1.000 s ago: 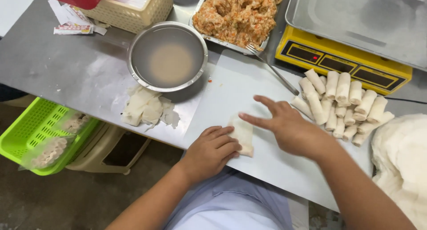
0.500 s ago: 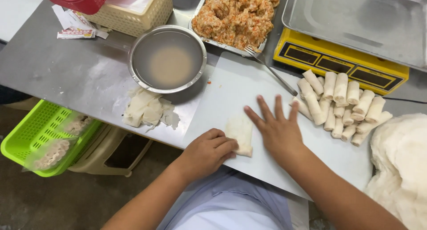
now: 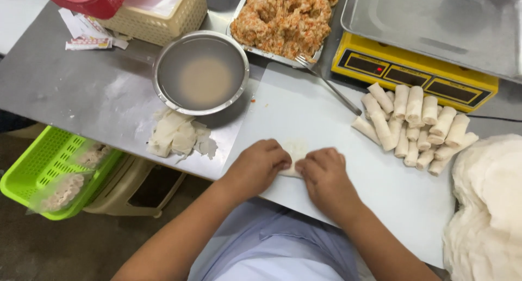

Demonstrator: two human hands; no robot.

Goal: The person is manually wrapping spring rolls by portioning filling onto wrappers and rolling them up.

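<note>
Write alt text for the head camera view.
Seen from above, a left hand and right hand press a pale wrapper on a white board. Finished rolls lie to the right, beside a yellow scale; a metal bowl sits behind.

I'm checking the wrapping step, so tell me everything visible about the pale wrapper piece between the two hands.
The pale, thin dough wrapper piece lies flat on the white cutting board near its front edge. It looks soft, matte and off-white, partly folded or rolled; its filling, if any, is hidden. The left hand covers its left end and the right hand its right end, fingertips pressing on it, so only the middle shows.
</note>
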